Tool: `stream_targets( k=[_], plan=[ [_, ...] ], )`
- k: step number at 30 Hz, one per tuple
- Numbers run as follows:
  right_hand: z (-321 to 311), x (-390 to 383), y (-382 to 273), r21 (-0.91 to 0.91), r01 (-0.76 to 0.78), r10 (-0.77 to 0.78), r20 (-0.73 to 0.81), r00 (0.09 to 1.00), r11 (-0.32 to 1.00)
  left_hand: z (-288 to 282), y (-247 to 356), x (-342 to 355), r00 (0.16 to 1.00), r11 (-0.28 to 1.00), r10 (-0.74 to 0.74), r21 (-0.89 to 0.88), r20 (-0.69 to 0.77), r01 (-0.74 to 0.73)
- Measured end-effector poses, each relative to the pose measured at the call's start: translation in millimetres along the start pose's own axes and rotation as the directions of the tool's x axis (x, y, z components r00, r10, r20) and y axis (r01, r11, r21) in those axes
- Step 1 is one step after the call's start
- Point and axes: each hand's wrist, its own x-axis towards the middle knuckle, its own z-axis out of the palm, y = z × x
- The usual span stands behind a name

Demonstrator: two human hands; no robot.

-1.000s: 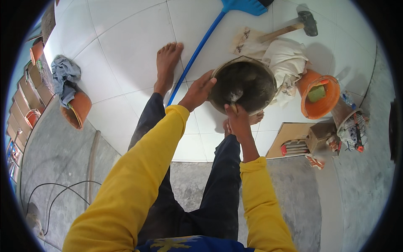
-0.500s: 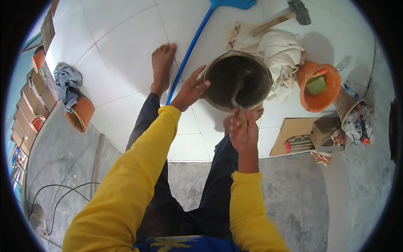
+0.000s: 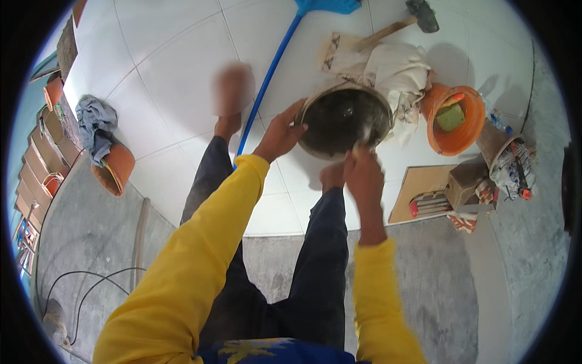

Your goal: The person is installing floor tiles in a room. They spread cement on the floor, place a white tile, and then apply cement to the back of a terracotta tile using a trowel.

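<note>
A round bucket (image 3: 319,92) holding a dark grey, wet mix (image 3: 339,118) stands in front of me, tipped slightly toward me. My left hand (image 3: 280,134) grips its left rim, thumb on the near side. In my right hand (image 3: 365,177), closed at the near right rim, is the handle of a trowel (image 3: 365,138). The trowel's metal part is blurred and dips into the mix, so its blade is hidden. White cloth sacking (image 3: 394,70) lies just behind the bucket.
A blue long-handled tool (image 3: 270,76) lies left of the bucket, and a sledgehammer (image 3: 424,15) behind. Orange buckets stand right (image 3: 433,139) and left (image 3: 124,167), the left one with grey cloth. Cardboard (image 3: 415,188) lies front right. My feet are on white tiles.
My right hand has swung right and slightly nearer, carrying the trowel from the bucket's near middle to its right side. My left foot is now blurred by motion. My left hand keeps its grip.
</note>
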Motion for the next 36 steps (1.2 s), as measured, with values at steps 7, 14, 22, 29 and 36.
stream_targets(
  k=[7, 14, 22, 29, 36],
  plan=[
    [19, -7, 4, -0.104, 0.055, -0.045, 0.098, 0.994, 0.993, 14, 11, -7, 0.997, 0.997, -0.067, 0.044, -0.028, 0.068],
    [24, 29, 39, -0.180, 0.056, -0.059, -0.011, 0.998, 0.982, 22, 22, -10, 0.996, 0.995, -0.081, 0.066, 0.027, 0.079],
    [8, 13, 25, -0.098, 0.021, -0.013, 0.082, 0.997, 0.995, 22, 20, -17, 0.996, 0.992, -0.087, 0.091, 0.008, 0.086],
    [-8, -21, -4, -0.194, -0.194, 0.226, 0.158, 0.961, 0.962, 20, 13, -20, 0.994, 0.986, -0.111, 0.126, -0.016, 0.113],
    [34, 47, 50, -0.263, 0.017, 0.046, 0.231, 0.972, 0.965, 12, 8, -11, 1.000, 0.991, -0.016, 0.133, 0.027, 0.012]
  ],
)
